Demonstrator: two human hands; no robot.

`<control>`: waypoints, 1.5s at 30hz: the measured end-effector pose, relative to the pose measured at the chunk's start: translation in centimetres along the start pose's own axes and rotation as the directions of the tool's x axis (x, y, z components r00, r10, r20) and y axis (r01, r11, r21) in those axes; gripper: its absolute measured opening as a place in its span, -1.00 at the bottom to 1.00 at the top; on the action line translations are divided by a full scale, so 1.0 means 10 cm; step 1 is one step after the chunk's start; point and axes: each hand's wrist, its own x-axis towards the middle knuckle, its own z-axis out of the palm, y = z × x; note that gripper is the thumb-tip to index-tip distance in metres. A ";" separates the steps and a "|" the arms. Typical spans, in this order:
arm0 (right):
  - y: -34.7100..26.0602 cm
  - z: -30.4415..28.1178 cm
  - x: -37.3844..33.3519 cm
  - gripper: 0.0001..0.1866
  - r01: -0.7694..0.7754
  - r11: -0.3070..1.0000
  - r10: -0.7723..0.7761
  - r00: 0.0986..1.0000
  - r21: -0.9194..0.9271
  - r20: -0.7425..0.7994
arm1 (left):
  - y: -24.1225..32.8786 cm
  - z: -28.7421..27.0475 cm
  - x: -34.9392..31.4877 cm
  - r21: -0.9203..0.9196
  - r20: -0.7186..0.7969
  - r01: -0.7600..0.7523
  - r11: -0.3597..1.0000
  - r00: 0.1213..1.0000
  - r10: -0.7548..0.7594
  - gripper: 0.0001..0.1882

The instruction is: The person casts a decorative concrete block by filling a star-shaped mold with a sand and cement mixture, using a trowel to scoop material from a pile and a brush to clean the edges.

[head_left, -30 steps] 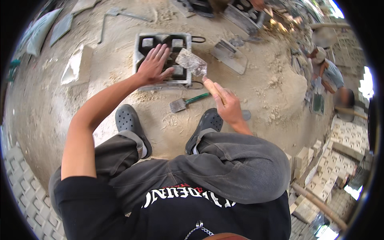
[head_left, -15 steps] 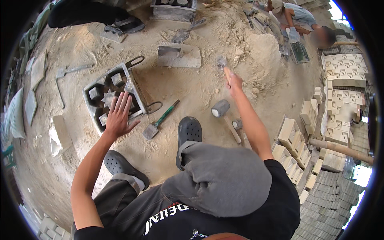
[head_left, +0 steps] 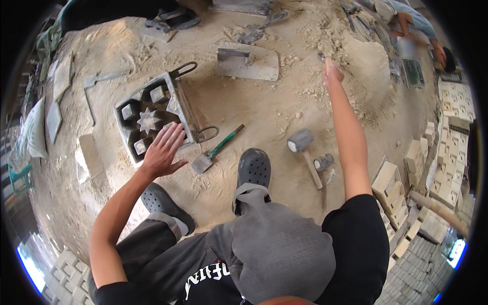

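Note:
My left hand (head_left: 163,151) is stretched out flat over the near corner of a grey metal mould (head_left: 183,111); whether it touches cannot be made out. Inside that mould are a star-shaped core (head_left: 149,120) and several blocky cores. At the edge of the heap of pale sandy mix (head_left: 367,71), my right hand (head_left: 333,73) is closed round the light handle of a trowel (head_left: 328,61). Most of its blade is hidden at the heap. Between mould and shoe lies a green-handled scraper (head_left: 217,148).
Two mallets, one large (head_left: 301,140) and one small (head_left: 323,162), lie right of my shoe (head_left: 254,169). A float (head_left: 249,61) rests beyond the mould. Pale blocks (head_left: 390,188) are stacked at right. Another person (head_left: 406,20) bends at the far right; someone's dark shoe (head_left: 178,19) is at far left.
My right hand has moved forward with the trowel, from the ground beside the heap to its edge. The left hand has slid toward the mould's near edge. The whole view has shifted.

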 end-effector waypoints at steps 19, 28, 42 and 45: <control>0.52 -0.86 -3.74 -0.62 0.292 0.896 0.028 0.714 -0.334 0.700 | -0.66 0.09 -0.27 -0.079 -0.274 0.244 0.967 0.927 -0.256 0.28; 0.02 -0.20 -4.34 -0.60 0.894 0.374 -0.130 0.315 -0.248 0.940 | -0.39 0.19 0.19 -0.165 -0.399 0.193 0.967 0.884 -0.244 0.32; -0.52 0.43 -5.02 -0.76 0.993 -0.020 0.014 0.119 -0.119 0.993 | -0.04 0.15 -0.05 -0.029 -0.265 0.328 0.944 0.908 -0.324 0.06; -0.70 0.53 -5.15 -0.65 0.975 -0.104 0.204 0.213 -0.195 0.956 | -0.01 0.26 -0.14 -0.049 -0.367 0.301 0.952 0.881 -0.298 0.01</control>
